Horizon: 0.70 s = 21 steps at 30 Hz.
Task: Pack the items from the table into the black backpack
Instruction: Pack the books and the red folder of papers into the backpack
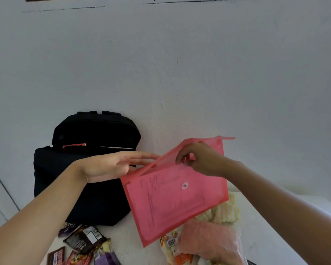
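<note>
I am holding the folder [172, 203] up over the table [271, 226], tilted, its lower corner hanging just above the pink bag [208, 240]. My right hand [199, 159] is pinching the folder's flap [218, 146] between thumb and fingertips and is lifting it clear of the pocket, so the mouth is standing open. The snap [184, 185] on the front is showing, undone. Printed sheets are showing through the red plastic.

My left hand [111, 165] is reaching across in front of the backpack [88, 134], fingers straight and gripping nothing; the fingertips are touching the folder's upper left edge at the mouth.

The backpack is standing upright on the table, against the wall [180, 64], to the left of the folder. Its top pocket is gaping a little, and a red packet [74, 145] is peeking out of it.

Snacks [84, 240] in dark, red and purple wrappers are lying in a loose heap in front of the backpack, under my left forearm. A yellow cloth [225, 211] is lying behind the pink bag, partly hidden by the folder, and orange packets [172, 245] are lying beside the bag's left end.
</note>
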### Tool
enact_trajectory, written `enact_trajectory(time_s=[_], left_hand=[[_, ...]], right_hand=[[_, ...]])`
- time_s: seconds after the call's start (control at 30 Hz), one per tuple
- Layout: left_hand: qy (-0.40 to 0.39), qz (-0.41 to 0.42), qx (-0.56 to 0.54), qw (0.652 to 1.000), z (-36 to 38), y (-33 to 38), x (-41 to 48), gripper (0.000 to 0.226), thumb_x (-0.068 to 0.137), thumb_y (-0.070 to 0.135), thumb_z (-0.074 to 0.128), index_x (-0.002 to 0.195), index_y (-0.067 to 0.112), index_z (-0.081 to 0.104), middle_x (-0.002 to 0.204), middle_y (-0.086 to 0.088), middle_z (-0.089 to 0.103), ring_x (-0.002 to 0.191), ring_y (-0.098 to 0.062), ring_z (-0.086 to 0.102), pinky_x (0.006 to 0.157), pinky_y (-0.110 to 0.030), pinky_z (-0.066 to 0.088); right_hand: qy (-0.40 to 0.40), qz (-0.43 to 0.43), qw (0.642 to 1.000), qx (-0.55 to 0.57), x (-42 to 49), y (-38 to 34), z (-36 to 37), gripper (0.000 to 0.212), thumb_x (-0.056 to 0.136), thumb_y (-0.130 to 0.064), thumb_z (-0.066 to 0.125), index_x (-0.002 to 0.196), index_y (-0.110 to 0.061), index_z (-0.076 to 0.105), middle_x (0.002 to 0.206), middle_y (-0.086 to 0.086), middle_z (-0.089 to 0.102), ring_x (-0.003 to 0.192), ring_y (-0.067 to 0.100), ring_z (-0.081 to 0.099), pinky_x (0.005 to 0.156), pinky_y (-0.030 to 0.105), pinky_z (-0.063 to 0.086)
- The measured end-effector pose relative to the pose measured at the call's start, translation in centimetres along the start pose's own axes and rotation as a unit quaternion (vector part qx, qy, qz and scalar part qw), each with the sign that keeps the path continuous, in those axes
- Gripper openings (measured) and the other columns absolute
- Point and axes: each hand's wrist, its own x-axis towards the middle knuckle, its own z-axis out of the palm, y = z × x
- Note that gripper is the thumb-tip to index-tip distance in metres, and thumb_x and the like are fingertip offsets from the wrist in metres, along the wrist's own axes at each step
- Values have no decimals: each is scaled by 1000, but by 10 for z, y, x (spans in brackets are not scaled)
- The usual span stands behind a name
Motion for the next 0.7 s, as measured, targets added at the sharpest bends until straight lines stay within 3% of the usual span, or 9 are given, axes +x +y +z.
enact_trajectory(time_s=[0.1,0.17,0.27,0.37,0.43,0.53,0.63,0.7], left_hand=[[108,-35,34,993,5,7,13,52,92,58,65,127,20,64,126,-7,69,108,-29,65,95,-44,49],[150,-75,118,979,10,10,25,34,92,50,69,118,29,64,107,1,76,95,-22,71,87,-37,54],[131,-138,158,969,17,9,42,50,82,50,79,125,38,58,103,0,79,95,-23,76,87,-39,60],[136,-146,171,965,20,5,50,51,80,47,83,126,37,63,106,4,78,96,-19,76,93,-42,60],[136,-149,158,967,18,1,52,46,81,42,84,123,31,68,110,1,78,100,-21,76,96,-45,59],[132,-162,154,966,13,-9,52,43,79,39,86,118,26,74,111,-1,78,102,-23,75,98,-46,58],[163,-174,157,958,7,-19,55,46,71,37,91,112,26,77,108,-1,78,98,-20,76,96,-44,59],[190,-183,168,950,3,-23,58,45,69,35,94,110,29,76,107,1,77,94,-15,76,91,-38,61]], right_hand=[[68,-15,997,43,-2,-2,3,24,76,7,74,86,-14,79,84,-7,76,74,0,65,72,9,48],[103,-4,994,42,-6,-5,6,19,80,3,75,88,-14,81,87,-5,77,69,-9,60,73,2,44],[127,19,991,49,-16,-4,12,18,85,2,69,91,-10,81,89,-10,77,64,-19,55,71,-3,38],[110,31,986,120,-30,-2,12,16,84,-5,71,92,-14,81,82,-25,73,79,-13,66,76,10,48],[94,32,975,199,-39,-4,9,11,86,-12,74,94,-17,81,94,-14,77,95,-1,70,88,25,54],[116,43,938,323,-48,-7,-1,21,96,-25,66,96,-10,80,100,3,77,101,19,71,92,31,54],[190,107,856,469,-50,-6,-11,29,100,-16,55,89,5,73,89,24,74,79,36,74,80,39,59],[208,171,837,476,-52,-7,-14,29,98,-11,54,80,5,69,79,27,72,56,32,68,62,36,57]])
